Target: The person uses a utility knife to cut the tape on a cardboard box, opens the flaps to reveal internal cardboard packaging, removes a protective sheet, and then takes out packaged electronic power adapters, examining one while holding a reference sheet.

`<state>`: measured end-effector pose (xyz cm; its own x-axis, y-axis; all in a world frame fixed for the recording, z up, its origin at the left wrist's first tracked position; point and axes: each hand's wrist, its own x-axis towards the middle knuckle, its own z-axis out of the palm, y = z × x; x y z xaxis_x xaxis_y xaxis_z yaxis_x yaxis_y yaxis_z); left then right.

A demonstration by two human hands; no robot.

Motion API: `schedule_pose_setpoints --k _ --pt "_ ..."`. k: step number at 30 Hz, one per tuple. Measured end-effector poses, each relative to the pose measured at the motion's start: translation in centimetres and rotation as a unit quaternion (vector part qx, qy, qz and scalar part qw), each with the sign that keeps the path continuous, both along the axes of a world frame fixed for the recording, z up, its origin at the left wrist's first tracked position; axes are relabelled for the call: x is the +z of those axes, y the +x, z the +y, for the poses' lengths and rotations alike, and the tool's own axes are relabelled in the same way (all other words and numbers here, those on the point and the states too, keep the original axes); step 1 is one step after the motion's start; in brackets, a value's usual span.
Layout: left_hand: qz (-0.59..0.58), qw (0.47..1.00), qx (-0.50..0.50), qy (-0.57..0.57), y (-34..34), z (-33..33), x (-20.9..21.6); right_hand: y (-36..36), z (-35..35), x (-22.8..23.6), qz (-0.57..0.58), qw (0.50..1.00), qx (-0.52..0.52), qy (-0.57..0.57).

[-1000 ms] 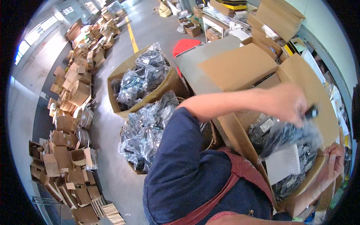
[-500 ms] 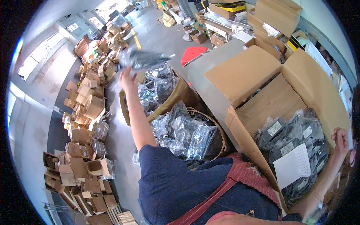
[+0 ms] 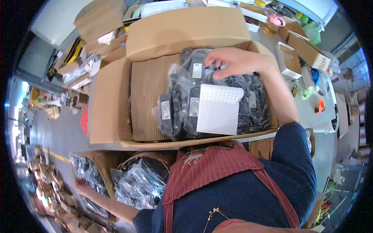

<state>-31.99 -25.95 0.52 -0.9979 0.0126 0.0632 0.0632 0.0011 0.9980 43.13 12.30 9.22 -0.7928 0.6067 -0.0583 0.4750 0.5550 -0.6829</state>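
Observation:
My right hand [image 3: 239, 64] hovers over a large cardboard box [image 3: 107, 105], its fingers curled but apart from the thumb, with nothing visible between them. Below it lie dark items in clear plastic bags [image 3: 180, 105] with white labels. A white sheet pad [image 3: 218, 114] with a printed upper strip rests on them. Corrugated cardboard [image 3: 153, 97] fills the box's left side. Down to the left, my left hand [image 3: 81, 187] is at the edge of a container heaped with bagged dark items [image 3: 88, 171]; its fingers are too small and blurred to read.
A round container of shiny plastic-bagged items [image 3: 142, 184] stands beside my apron. Around the grey table are small open cartons [image 3: 289, 60] and an orange tape-dispenser-like object [image 3: 320, 106]. A red stool top [image 3: 84, 121] and piled cardboard boxes [image 3: 52, 186] are to the left.
My view has turned right toward the large box. The left hand has come down beside the container; the bagged item above it is no longer distinct. My right hand has moved from the box's edge over its contents.

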Motion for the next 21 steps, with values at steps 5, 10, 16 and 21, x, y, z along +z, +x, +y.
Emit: schedule_pose_setpoints --k 5,10,16,21 --pt "0.145 0.958 -0.246 0.015 12.2 14.8 6.6 -0.8 -2.0 -1.6 -0.191 0.978 0.08 0.037" --pt "0.239 0.805 -0.535 -0.09 32.6 26.1 5.7 -0.1 -2.1 -1.1 -0.107 0.991 0.075 0.014" --pt "0.474 0.454 -0.752 -0.056 49.8 29.1 4.6 0.6 -1.0 -1.1 -0.028 0.997 0.073 -0.025" --pt "0.283 0.471 -0.829 -0.104 52.1 31.9 3.3 1.2 -0.8 -1.2 -0.002 0.995 0.08 -0.064"
